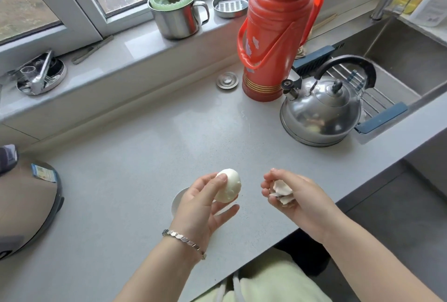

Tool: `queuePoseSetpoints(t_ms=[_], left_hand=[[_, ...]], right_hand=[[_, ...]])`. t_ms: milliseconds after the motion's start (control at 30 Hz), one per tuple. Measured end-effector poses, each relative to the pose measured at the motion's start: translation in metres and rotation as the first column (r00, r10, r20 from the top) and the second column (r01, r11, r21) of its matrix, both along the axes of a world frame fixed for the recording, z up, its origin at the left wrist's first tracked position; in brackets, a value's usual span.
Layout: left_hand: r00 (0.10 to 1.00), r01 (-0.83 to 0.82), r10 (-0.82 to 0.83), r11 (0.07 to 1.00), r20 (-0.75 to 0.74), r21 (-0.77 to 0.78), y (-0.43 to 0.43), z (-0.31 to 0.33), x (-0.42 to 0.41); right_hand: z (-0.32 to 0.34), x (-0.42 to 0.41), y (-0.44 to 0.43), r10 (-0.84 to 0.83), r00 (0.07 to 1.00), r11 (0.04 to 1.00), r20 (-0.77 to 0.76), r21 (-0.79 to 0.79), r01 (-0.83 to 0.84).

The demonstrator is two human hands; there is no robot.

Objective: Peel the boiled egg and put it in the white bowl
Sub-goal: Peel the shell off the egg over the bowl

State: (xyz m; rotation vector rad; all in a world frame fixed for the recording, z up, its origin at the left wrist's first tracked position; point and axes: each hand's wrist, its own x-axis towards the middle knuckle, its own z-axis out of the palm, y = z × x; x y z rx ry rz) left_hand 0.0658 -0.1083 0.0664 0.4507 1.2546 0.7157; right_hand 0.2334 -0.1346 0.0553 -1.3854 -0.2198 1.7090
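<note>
Nearest, over the front of the grey counter (135, 156): the left hand (203, 207), a silver bracelet (185, 243) at the wrist, gripping the boiled egg (228, 185) with the thumb laid across its top and the fingers curled beneath. The egg shows bare white on every side I can see; its underside is covered by the fingers. Under that hand sits the white bowl (177, 200), of which only a sliver of rim shows at the left of the palm, so its contents cannot be told. Just beside, apart from the egg: the right hand (297, 200), fingers curled into a cup round a small heap of shell pieces (281, 191), partly hidden in the palm. Further back on the counter: a steel kettle (321, 113) with a black handle, a red thermos flask (275, 35) just behind it, its top cut off by the frame, and a small round metal disc (227, 80) to the flask's left. At right, a sink (406, 59) with a drain rack (367, 98) across it, partly behind the kettle. On the window sill: a steel mug (177, 21) capped with a green lid, a shallow round tin (231, 5), and a dish of metal oddments (41, 76) too jumbled to name. At the left edge, a rounded brown appliance (29, 205), cut off.
</note>
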Motion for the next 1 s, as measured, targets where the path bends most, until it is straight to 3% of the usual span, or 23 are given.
queuePoseSetpoints(t_ms=[100, 333, 467, 600, 800, 1000], left_hand=[[0.989, 0.101, -0.100, 0.995, -0.108, 0.006, 0.004, -0.016, 0.021], [0.935, 0.310, -0.311, 0.950, -0.168, -0.038, -0.001, -0.041, 0.080], [0.906, 0.377, -0.379, 0.925, -0.191, -0.049, -0.008, -0.047, 0.100], [0.888, 0.399, -0.399, 0.916, -0.226, -0.049, -0.011, -0.049, 0.106], [0.882, 0.400, -0.400, 0.915, -0.248, -0.055, -0.012, -0.049, 0.104], [0.871, 0.420, -0.420, 0.906, -0.254, -0.057, -0.016, -0.048, 0.107]], right_hand=[[-0.017, 0.024, -0.012, -0.131, 0.991, 0.985, 0.038, -0.107, 0.134], [-0.071, 0.093, -0.079, -0.244, 0.905, 0.895, 0.348, -0.278, 0.348], [-0.123, 0.118, -0.112, -0.135, 0.856, 0.789, 0.500, -0.468, 0.398], [-0.162, 0.126, -0.124, -0.078, 0.866, 0.724, 0.494, -0.570, 0.390], [-0.181, 0.134, -0.120, 0.015, 0.852, 0.727, 0.524, -0.591, 0.350], [-0.186, 0.137, -0.120, 0.202, 0.710, 0.741, 0.674, -0.580, 0.339]])
